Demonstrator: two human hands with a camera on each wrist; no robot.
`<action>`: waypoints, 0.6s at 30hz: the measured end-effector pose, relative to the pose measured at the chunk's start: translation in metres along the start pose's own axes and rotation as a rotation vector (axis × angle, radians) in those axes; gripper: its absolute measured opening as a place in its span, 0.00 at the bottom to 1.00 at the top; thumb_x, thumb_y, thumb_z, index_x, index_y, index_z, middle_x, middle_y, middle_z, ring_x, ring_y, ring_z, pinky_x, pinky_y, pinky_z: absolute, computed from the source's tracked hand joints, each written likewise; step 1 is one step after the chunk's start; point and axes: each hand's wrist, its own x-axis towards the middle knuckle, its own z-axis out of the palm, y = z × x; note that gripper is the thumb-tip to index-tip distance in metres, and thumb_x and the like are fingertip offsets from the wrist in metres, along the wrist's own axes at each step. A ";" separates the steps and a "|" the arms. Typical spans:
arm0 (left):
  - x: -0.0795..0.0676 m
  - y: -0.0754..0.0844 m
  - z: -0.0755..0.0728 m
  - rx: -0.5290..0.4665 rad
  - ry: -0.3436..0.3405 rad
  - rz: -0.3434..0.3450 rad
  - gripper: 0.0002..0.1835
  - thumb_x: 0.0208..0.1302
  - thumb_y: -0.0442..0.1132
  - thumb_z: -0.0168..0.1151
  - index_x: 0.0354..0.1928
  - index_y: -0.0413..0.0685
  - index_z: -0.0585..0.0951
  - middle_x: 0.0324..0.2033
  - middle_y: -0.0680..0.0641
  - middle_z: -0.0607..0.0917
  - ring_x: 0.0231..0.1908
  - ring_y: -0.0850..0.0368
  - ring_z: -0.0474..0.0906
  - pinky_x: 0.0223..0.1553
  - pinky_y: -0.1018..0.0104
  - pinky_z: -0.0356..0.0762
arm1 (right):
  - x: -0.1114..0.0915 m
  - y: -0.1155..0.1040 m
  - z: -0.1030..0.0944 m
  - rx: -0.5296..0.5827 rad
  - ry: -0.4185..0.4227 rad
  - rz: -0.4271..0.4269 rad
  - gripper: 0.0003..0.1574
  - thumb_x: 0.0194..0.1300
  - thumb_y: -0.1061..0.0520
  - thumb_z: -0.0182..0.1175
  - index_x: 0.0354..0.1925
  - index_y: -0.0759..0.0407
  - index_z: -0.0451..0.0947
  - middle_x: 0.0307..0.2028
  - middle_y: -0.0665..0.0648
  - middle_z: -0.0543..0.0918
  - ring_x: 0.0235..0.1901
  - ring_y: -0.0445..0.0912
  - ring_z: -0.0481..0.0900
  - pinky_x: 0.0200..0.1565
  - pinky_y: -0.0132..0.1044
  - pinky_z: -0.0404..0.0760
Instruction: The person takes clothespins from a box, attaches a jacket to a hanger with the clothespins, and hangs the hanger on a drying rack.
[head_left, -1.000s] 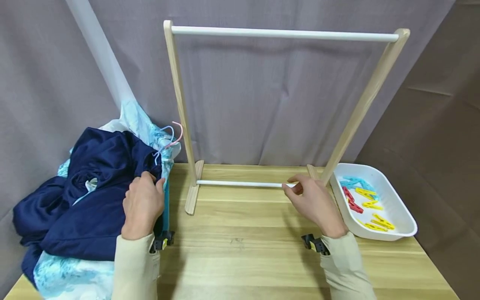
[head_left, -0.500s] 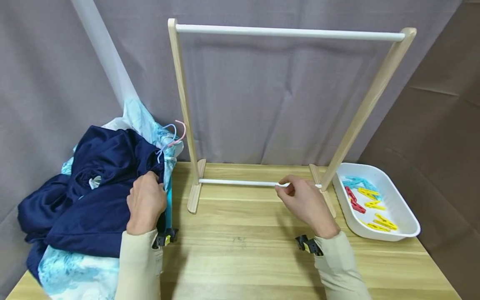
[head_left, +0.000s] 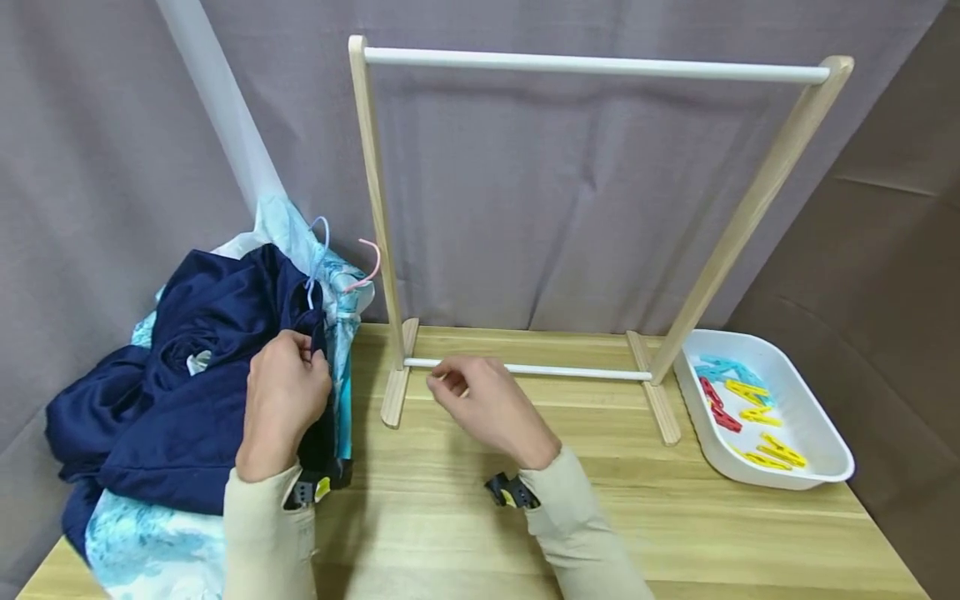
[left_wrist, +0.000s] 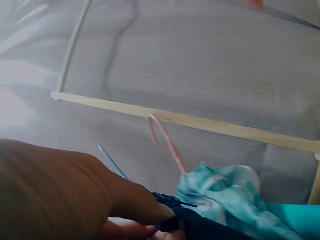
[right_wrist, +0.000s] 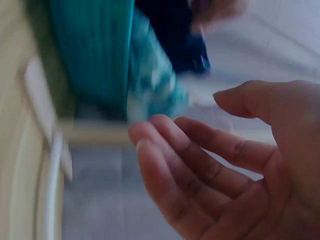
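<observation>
- Left hand (head_left: 287,392) pinches the navy garment (head_left: 195,417), so it is nearer.
- Right hand (head_left: 491,407): thumb and fingers apart; garment at nine o'clock.
- Blue hook (head_left: 327,237) runs twelve-to-six.

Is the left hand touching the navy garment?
Touching: in the left wrist view, the left hand pinches the navy garment, its thumb tip against the cloth.

I saw a pale wood-grain table (head_left: 427,525); on it a rack (head_left: 748,223) stood on 2 wooden feet (head_left: 660,412), a white tray (head_left: 757,475) sat right of them, and a teal container (right_wrist: 92,50) stood left.
</observation>
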 end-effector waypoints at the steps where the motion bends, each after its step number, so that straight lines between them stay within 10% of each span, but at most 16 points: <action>1: 0.000 0.001 -0.002 -0.009 0.003 0.018 0.13 0.69 0.35 0.53 0.46 0.32 0.80 0.40 0.33 0.83 0.42 0.35 0.80 0.47 0.42 0.76 | 0.004 -0.006 0.009 0.034 -0.025 -0.028 0.14 0.75 0.51 0.57 0.48 0.56 0.86 0.37 0.48 0.89 0.36 0.36 0.84 0.43 0.31 0.82; 9: -0.004 0.017 -0.008 -0.116 0.017 0.118 0.13 0.71 0.34 0.56 0.49 0.32 0.81 0.36 0.37 0.86 0.36 0.46 0.84 0.42 0.55 0.78 | 0.019 -0.035 0.061 0.253 -0.178 -0.098 0.32 0.76 0.45 0.57 0.70 0.58 0.69 0.43 0.51 0.89 0.37 0.33 0.85 0.42 0.25 0.81; 18: -0.007 0.024 -0.007 -0.215 0.089 0.097 0.12 0.70 0.34 0.59 0.50 0.34 0.81 0.39 0.37 0.87 0.38 0.46 0.85 0.38 0.72 0.74 | 0.018 -0.032 0.067 0.321 -0.281 -0.171 0.37 0.77 0.55 0.48 0.79 0.51 0.53 0.63 0.53 0.79 0.51 0.37 0.79 0.59 0.34 0.78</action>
